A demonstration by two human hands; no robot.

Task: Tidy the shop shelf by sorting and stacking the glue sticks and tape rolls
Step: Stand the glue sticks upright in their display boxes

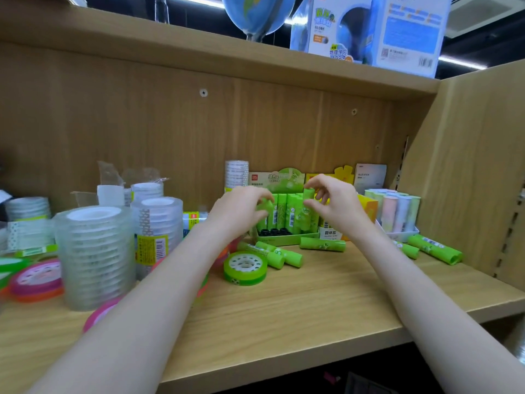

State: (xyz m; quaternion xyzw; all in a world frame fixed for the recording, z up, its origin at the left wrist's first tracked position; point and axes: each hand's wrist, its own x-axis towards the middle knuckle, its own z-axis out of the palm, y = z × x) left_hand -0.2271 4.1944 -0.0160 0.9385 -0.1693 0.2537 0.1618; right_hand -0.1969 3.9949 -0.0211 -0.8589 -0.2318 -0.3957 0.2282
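Nearest you on the wooden shelf [326, 302], a green tape roll [245, 268] lies flat, just in front of the green display box [287, 238]. Left of that box stand tall stacks of clear tape rolls [95, 257], with pink and orange rolls [37, 280] lying at their foot. Between the green roll and the box, loose green glue sticks [279, 255] lie on their sides, and more lie to the box's right [434, 249].

Your left hand [241, 210] curls its fingers round a green glue stick [265, 205] at the left end of the box. Your right hand [335, 203] pinches another green glue stick [309, 196] upright over the box's right end, fingers bent.

Right of the box stands a tray of pastel glue sticks [393, 210]. Behind the box, against the back panel, stands a small column of clear tape [236, 173].
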